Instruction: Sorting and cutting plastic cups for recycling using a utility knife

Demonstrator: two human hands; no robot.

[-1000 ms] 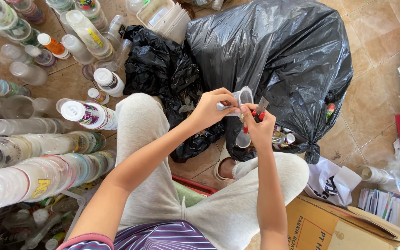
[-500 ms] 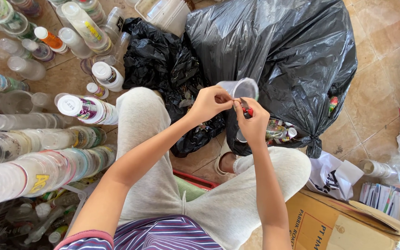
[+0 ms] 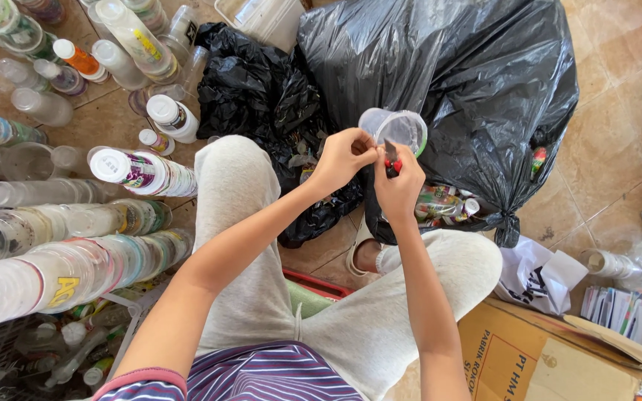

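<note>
We have a clear plastic cup (image 3: pixel 397 130) held up over our knees, in front of the big black bin bag (image 3: pixel 447 89). Left hand (image 3: pixel 343 160) is closed in a pinch on the cup's rim on its left side, fingertips touching it. Right hand (image 3: pixel 399 186) is closed around a small cutter with a red handle (image 3: pixel 391 162), blade end pointing up at the cup's rim, just below it and touching or nearly so; we cannot tell contact for sure. The cup sits above and between both hands, tilted with its mouth toward us. We judge the cup light, thin-walled and flexible: it will crush under a hard squeeze and is slick, so the stiffer rolled rim is the place to hold it, as the left hand does. Blade near fingers is the risk. On the floor to our left lie long stacks of nested clear cups (image 3: pixel 68 267) and assorted plastic bottles (image 3: pixel 143 171); a cardboard box (image 3: pixel 529 356) sits at our right, well apart from the hands.
</note>
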